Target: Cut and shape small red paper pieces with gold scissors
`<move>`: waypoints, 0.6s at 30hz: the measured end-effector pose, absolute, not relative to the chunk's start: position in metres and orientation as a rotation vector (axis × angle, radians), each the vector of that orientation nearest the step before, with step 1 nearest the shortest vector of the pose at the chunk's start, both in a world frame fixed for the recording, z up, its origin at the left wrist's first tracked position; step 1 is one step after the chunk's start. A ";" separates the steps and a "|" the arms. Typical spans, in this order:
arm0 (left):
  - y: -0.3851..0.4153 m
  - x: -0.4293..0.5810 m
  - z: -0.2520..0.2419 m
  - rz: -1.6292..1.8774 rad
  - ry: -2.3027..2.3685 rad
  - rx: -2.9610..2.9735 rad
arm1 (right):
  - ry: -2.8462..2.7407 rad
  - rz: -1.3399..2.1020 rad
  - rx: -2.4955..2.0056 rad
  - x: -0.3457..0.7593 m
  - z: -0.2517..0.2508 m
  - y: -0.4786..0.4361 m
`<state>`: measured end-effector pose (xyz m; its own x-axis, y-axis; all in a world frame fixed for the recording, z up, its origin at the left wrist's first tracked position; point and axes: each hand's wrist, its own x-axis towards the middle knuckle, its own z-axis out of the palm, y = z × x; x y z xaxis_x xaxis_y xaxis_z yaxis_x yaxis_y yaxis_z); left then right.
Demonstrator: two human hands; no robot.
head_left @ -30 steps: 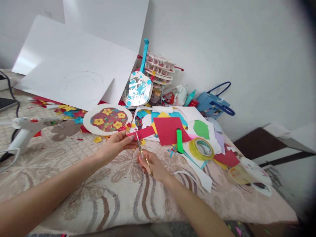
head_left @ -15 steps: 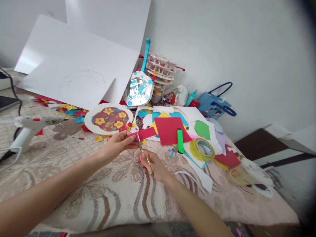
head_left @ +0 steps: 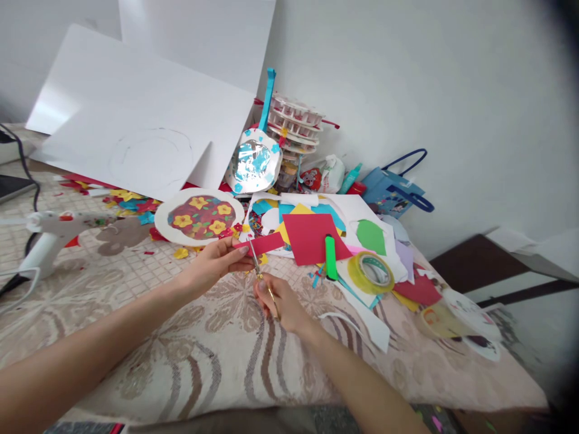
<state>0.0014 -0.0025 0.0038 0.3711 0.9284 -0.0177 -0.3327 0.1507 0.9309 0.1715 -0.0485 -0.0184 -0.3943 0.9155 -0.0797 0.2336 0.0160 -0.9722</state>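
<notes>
A red paper strip (head_left: pixel 269 243) is pinched between the thumb and fingers of my left hand (head_left: pixel 226 258), its long end pointing right. My right hand (head_left: pixel 279 300) grips gold-handled scissors (head_left: pixel 257 268) by the loops. The blades rise across the strip, close to my left fingertips. Just beyond the hands lies a white scalloped oval piece (head_left: pixel 163 222) decorated with yellow and red flowers. To the right, a red paper sheet (head_left: pixel 312 240) rests on other coloured papers, with a green box cutter (head_left: pixel 330 258) over its lower edge.
A glue gun (head_left: pixel 49 241) lies at the left with its cord. Clear yellowish tape (head_left: pixel 371 272) sits right of the cutter. White boards (head_left: pixel 149 108) lean at the back beside a blue-trimmed mirror-like piece (head_left: pixel 254 161). A blue gift bag (head_left: pixel 389 191) stands against the wall.
Almost nothing differs. The red strip's free end has shifted slightly, while both hands and the scissors hold nearly the same place.
</notes>
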 end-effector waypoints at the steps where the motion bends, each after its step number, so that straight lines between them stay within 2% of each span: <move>1: -0.002 0.001 0.004 1.029 0.721 1.037 | -1.665 1.427 -1.186 0.171 -0.019 -0.049; 18: 0.002 0.000 -0.001 1.023 0.725 1.034 | -1.517 1.499 -1.246 0.164 -0.023 -0.050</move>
